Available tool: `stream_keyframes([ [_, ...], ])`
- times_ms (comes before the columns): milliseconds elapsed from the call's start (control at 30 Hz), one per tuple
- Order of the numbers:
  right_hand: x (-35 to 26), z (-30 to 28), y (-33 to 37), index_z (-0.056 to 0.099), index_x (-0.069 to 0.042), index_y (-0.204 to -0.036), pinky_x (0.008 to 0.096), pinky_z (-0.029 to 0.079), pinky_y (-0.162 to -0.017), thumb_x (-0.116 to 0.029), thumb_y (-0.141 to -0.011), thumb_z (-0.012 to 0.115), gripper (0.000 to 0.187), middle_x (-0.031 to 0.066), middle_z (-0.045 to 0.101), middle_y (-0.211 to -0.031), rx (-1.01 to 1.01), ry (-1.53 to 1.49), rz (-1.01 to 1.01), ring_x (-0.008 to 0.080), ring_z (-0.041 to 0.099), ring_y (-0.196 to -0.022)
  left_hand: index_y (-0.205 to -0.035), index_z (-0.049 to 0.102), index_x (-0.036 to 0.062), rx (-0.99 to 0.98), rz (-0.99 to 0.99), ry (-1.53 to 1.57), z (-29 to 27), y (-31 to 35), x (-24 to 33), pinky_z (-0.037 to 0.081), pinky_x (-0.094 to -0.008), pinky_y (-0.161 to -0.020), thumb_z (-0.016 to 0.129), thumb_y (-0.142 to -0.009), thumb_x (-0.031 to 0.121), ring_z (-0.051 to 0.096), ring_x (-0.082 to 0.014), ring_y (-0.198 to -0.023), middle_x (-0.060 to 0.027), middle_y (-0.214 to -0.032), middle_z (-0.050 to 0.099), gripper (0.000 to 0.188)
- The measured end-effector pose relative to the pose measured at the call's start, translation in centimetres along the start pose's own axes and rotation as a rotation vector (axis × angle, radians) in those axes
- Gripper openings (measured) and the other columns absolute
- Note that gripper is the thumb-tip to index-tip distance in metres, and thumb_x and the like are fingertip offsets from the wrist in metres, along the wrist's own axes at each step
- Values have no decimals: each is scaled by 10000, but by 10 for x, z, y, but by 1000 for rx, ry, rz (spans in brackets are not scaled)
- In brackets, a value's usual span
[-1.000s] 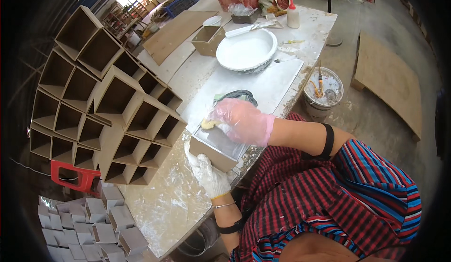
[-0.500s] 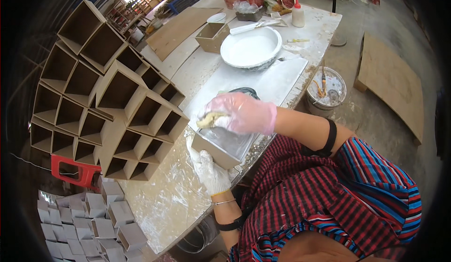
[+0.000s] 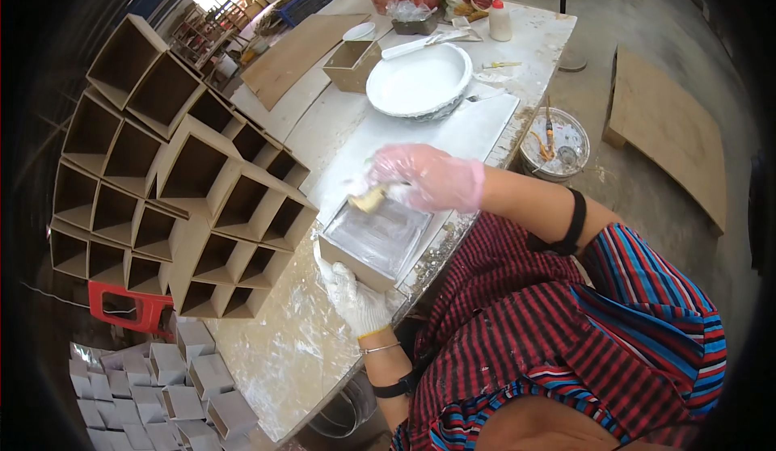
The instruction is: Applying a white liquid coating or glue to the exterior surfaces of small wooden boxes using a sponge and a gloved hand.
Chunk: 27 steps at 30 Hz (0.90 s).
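A brown box (image 3: 377,237) lies on the table near its front edge, its upward face smeared with wet grey-white coating. My left hand (image 3: 357,299), in a white knit glove, grips the box's near left side; some fingertips are hidden against it. Above the box's far edge is my right hand (image 3: 427,178), in a thin pinkish glove smudged with white. Its fingers are closed on a yellowish sponge (image 3: 369,200), slightly blurred. Beyond it stands a wide white basin (image 3: 420,81) of white liquid, with a white-coated flat tool (image 3: 424,44) across its far rim.
Stacked open brown boxes (image 3: 194,168) rise at the left edge of the table (image 3: 283,354). Grey boxes (image 3: 162,394) and a red stool (image 3: 129,309) are below. A small brown box (image 3: 352,67) and a squeeze bottle (image 3: 500,24) sit farther back. A bucket (image 3: 556,148) stands right.
My right hand has moved the sponge away and to the right over the box, uncovering most of its smeared face. My left hand keeps its hold. The whole view has shifted slightly.
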State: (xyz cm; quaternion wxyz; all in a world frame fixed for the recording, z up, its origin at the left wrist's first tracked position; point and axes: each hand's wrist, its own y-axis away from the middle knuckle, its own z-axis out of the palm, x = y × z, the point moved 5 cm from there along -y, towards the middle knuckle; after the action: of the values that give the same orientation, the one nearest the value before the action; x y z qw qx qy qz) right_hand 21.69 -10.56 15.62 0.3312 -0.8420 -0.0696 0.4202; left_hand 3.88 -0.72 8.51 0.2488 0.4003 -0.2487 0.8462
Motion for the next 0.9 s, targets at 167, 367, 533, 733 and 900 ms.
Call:
stream_keyframes([
  [167,-12,-7,1,625,-48,-1011,389,466,-876,70,-680,581,354,146,612,-984,-32,231,-12,327,580,-995,-1434,273,-2,1,12,-39,2,1,2,371,-389,-1058,648,-887,327,428,-265,-1271,-143,-1406,405,740],
  [367,-33,-11,37,647,-85,-969,405,467,-861,60,-671,595,336,126,630,-917,-198,145,18,318,588,-976,-1437,269,1,-2,-8,-9,3,1,-1,366,-381,-1059,644,-885,324,421,-264,-1276,-144,-1409,400,742],
  [533,-23,-19,37,644,-79,-977,396,472,-830,43,-667,621,334,130,621,-967,-113,40,181,336,583,-950,-1433,283,5,12,-4,-93,10,-1,3,360,-385,-1062,636,-886,344,418,-261,-1273,-140,-1394,410,734],
  [733,-26,-2,19,658,-59,-1007,387,472,-844,60,-692,597,343,142,588,-1006,-27,246,25,333,584,-968,-1434,282,5,-1,13,-106,16,1,8,362,-395,-1061,625,-893,329,417,-267,-1275,-146,-1403,400,718],
  [900,-32,0,49,657,-64,-1031,363,472,-881,75,-691,555,381,133,599,-1017,-167,50,101,299,597,-969,-1436,276,3,29,22,-57,5,1,1,369,-395,-1058,614,-898,322,425,-275,-1271,-157,-1409,394,711],
])
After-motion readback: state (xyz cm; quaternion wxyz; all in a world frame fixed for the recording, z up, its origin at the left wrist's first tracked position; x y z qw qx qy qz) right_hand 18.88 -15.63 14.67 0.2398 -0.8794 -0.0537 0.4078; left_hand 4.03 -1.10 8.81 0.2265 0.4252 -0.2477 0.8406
